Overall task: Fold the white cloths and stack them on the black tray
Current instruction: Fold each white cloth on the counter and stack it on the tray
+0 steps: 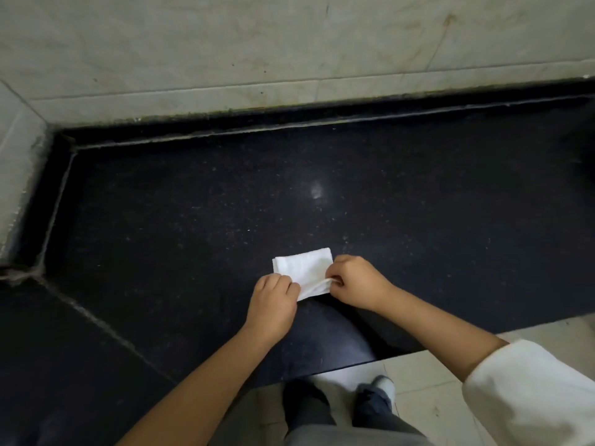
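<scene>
One white cloth [304,270] lies flat on the black counter [193,204], folded into a small shape with four sides. It sits near the counter's front edge, at about 6 o'clock on the dark top. Two hands work on it from the near side.

Her or his left hand [273,302] is curled at the cloth's 7 o'clock corner, and the fingers pinch that edge. At the 4 o'clock corner the right hand [355,283] is curled too, pinching a thin lifted fold of the cloth. A white sleeve [528,394] covers the right arm near the elbow.

The far edge of the cloth, at 12 o'clock, lies straight and flat on the counter. Past it, the dark top goes on a long way toward the pale tiled wall [289,43]. To 9 o'clock and 3 o'clock of the cloth the counter also stretches wide. A raised black rim runs along the wall at the back and down the left side.

Below the front edge, at 6 o'clock, you can see a light tile floor [428,378] and the person's dark shoes [375,403].
</scene>
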